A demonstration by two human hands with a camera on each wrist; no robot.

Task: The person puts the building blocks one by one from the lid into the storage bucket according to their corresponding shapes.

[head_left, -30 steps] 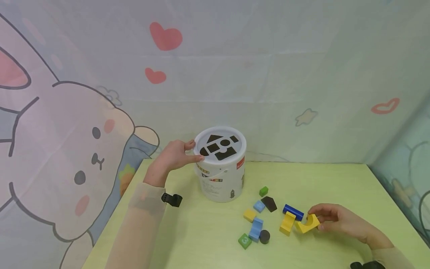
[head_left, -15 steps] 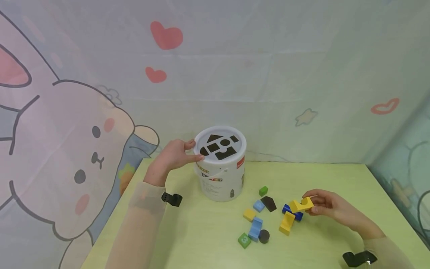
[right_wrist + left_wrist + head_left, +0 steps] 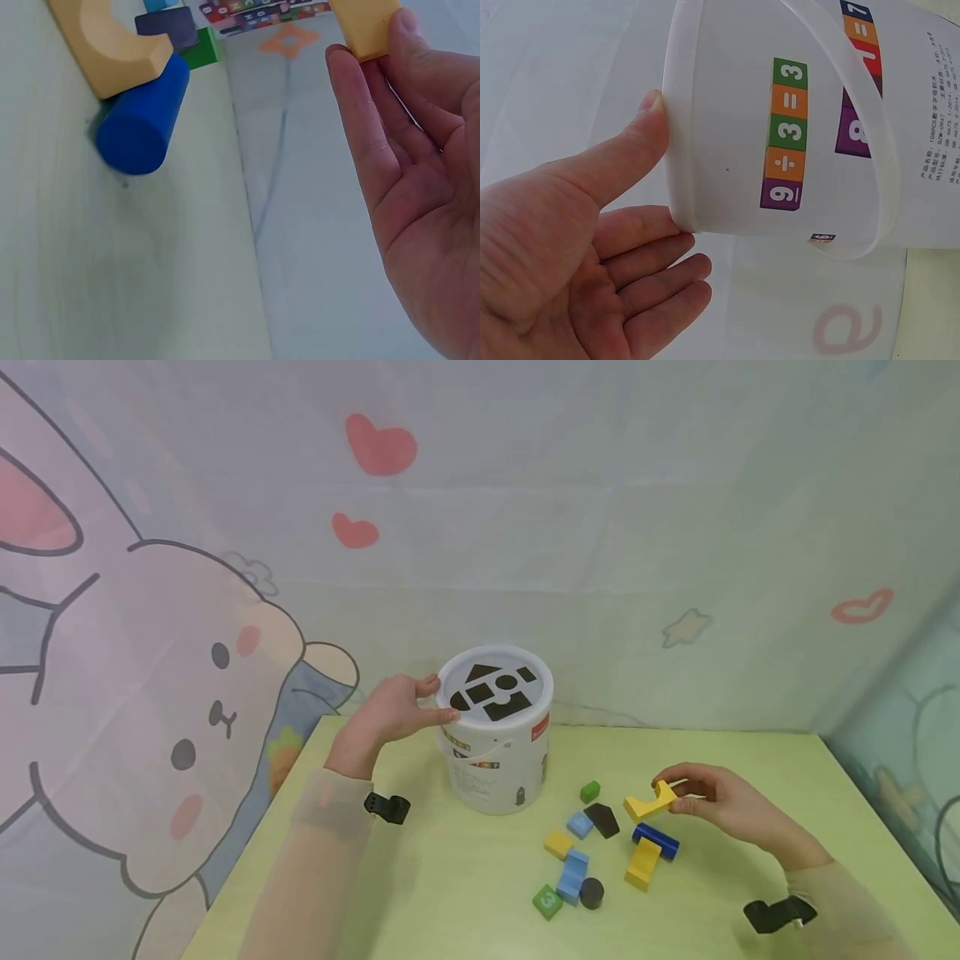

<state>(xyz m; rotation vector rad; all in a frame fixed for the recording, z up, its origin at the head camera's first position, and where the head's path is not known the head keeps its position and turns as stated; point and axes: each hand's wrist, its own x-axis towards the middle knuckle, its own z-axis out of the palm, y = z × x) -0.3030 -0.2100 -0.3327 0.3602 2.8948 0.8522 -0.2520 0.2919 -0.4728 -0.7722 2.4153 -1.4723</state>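
Note:
A white bucket (image 3: 495, 768) stands at the back of the table, its lid (image 3: 450, 670) pierced with dark shaped holes. My left hand (image 3: 390, 708) rests against the lid's left rim; in the left wrist view its thumb and index fingertips touch the edge while the other fingers stretch out loosely. To the right, my right hand (image 3: 723, 806) pinches a yellow arch block (image 3: 637, 811) between thumb and fingers, raised off the table. Below it lie a blue cylinder (image 3: 660, 841) and a second yellow arch block (image 3: 642, 865), seen close in the right wrist view.
Loose blocks lie in front of the bucket: a blue arch block (image 3: 573, 875), a dark disc (image 3: 592, 893), a green numbered block (image 3: 547, 902), a yellow block (image 3: 558, 844), a light blue block (image 3: 580, 825), a dark pentagonal block (image 3: 602, 819), a small green block (image 3: 590, 791). A printed curtain (image 3: 525, 543) hangs behind.
My right hand has lifted the yellow arch block off the table and carried it left and toward the back, past the blue cylinder. The left hand stays on the bucket's rim.

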